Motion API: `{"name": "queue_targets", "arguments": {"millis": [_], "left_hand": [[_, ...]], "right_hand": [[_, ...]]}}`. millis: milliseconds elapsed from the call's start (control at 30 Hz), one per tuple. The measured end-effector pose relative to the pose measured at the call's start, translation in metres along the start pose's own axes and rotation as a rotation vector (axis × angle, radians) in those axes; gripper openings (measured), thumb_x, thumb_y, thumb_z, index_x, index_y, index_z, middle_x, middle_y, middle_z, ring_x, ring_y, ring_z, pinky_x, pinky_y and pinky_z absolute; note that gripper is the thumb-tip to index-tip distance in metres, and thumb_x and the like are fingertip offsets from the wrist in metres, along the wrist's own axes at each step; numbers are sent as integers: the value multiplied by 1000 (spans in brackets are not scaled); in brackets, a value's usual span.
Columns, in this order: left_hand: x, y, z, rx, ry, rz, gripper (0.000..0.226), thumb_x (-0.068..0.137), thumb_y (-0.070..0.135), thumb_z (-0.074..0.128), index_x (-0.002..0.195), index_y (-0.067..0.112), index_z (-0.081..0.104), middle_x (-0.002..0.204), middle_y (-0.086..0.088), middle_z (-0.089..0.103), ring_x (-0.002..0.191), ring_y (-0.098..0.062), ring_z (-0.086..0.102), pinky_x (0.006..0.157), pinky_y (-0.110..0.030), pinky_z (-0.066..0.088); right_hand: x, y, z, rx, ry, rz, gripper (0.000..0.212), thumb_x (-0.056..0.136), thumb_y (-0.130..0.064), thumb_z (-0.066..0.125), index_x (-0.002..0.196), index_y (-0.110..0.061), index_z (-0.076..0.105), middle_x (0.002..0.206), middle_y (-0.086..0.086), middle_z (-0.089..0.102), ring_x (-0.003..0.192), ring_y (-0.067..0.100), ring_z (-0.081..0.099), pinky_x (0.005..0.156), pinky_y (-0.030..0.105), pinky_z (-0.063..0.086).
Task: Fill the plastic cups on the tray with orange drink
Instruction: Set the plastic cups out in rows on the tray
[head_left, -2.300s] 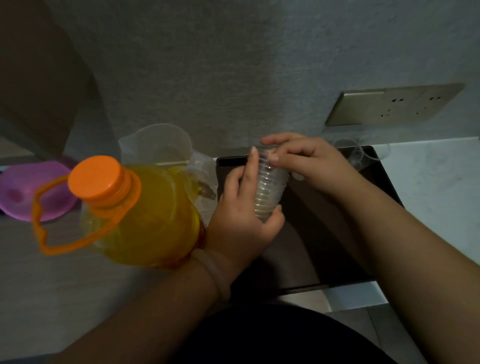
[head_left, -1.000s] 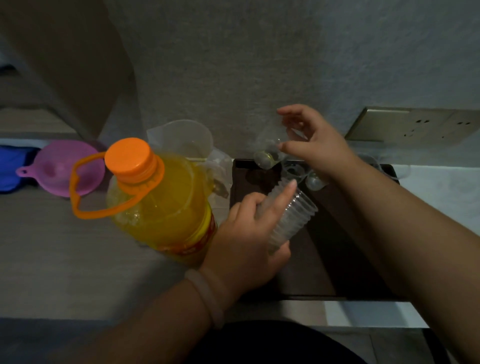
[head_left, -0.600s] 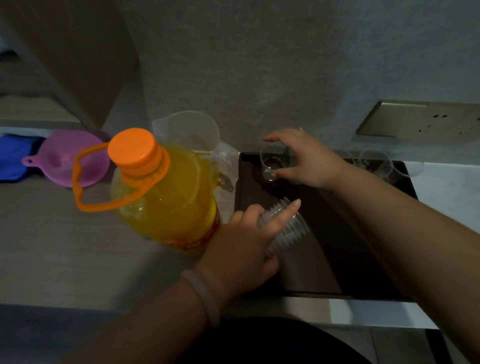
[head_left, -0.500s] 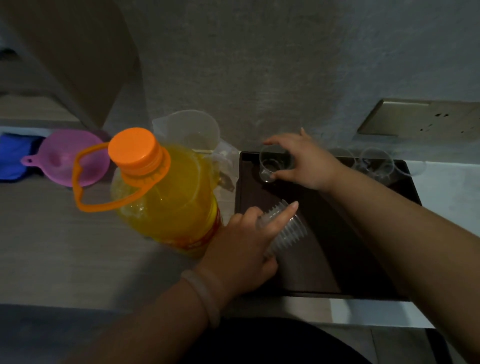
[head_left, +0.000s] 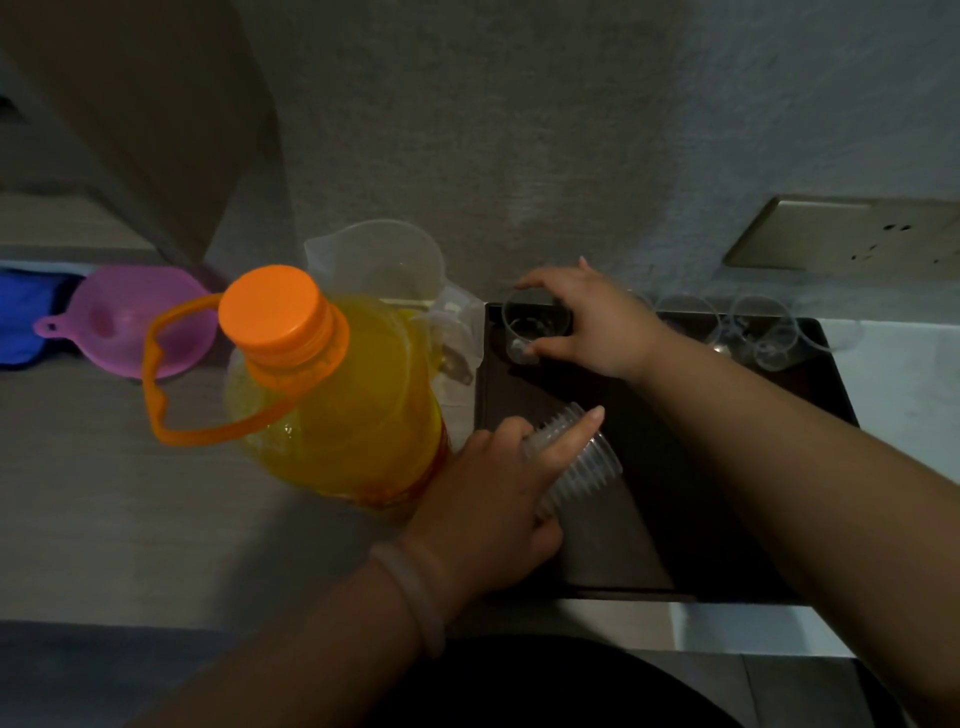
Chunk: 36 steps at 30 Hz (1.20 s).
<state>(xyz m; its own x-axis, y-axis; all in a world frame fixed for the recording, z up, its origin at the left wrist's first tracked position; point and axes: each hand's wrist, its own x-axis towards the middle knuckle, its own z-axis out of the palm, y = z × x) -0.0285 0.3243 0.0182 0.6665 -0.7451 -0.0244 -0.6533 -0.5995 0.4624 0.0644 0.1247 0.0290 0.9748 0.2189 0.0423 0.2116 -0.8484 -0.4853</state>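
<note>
Clear cups on dark tray
Single cup is gripped by right hand; cup stack is clasped by left hand

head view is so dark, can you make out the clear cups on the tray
Head view: dim; on the dark tray the clear cup gripped by the right hand shows as faint rims, the cup stack in the left hand by its ridges; the orange bottle reads vivid.
</note>
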Motion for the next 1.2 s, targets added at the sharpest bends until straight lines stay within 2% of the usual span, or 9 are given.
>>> {"name": "queue_targets", "arguments": {"millis": [200,267,333,433,500,600,800,1067,1200], "left_hand": [[4,-2,1,12,-7,-11,99,78,40,57,137,57,-20,118,-3,40,98,-26,48,85,-37,46],[5,-1,2,30,-11,0,99,78,41,57,137,57,-21,118,-3,40,98,-26,48,84,-38,46],[7,1,3,38,-11,3,99,78,41,57,137,58,-21,119,-3,39,97,-26,48,82,-38,48],[8,6,2,47,-3,8,99,78,42,57,136,59,-22,119,-2,39,97,-26,47,79,-40,50],[9,8,1,52,-1,13,99,79,43,56,135,59,-23,120,-1,37,98,-25,46,78,-40,51],[10,10,2,62,-3,22,99,79,44,56,134,59,-24,122,-2,36,100,-25,45,79,-41,51],[10,9,4,51,-27,14,97,81,44,55,134,60,-25,123,-2,36,101,-23,46,79,-39,50],[11,8,2,49,-7,0,98,80,43,56,135,60,-23,121,0,36,100,-24,47,77,-39,51],[12,9,2,50,-9,-14,98,79,44,56,134,61,-23,122,0,35,100,-23,45,79,-39,51]], "right_hand": [[-6,1,-7,58,-8,9,71,75,-31,80,138,-21,48,143,1,49,134,13,39,120,41,9],[-12,4,-17,107,86,49,68,76,-29,79,137,-20,50,141,2,50,131,12,41,118,45,21],[-20,8,-32,94,183,103,67,77,-29,79,136,-17,50,139,6,52,131,20,44,115,43,28],[-30,15,-47,-43,74,200,78,77,-32,78,144,-17,40,146,7,44,135,22,38,114,31,19],[-30,20,-46,-183,-78,225,90,75,-41,78,149,-22,29,151,6,38,139,22,32,118,36,7],[-26,28,-37,-305,-149,218,95,75,-43,76,151,-23,23,151,8,38,139,23,35,118,41,-2],[-19,28,-32,-268,-100,197,84,79,-31,74,149,-24,28,146,8,44,134,22,41,117,36,-5],[-19,26,-28,-273,-132,153,94,75,-35,78,151,-24,24,148,9,41,137,23,38,118,39,-4],[-36,32,-52,-144,30,200,96,73,-35,81,150,-23,27,152,5,37,139,21,33,118,42,2]]}}
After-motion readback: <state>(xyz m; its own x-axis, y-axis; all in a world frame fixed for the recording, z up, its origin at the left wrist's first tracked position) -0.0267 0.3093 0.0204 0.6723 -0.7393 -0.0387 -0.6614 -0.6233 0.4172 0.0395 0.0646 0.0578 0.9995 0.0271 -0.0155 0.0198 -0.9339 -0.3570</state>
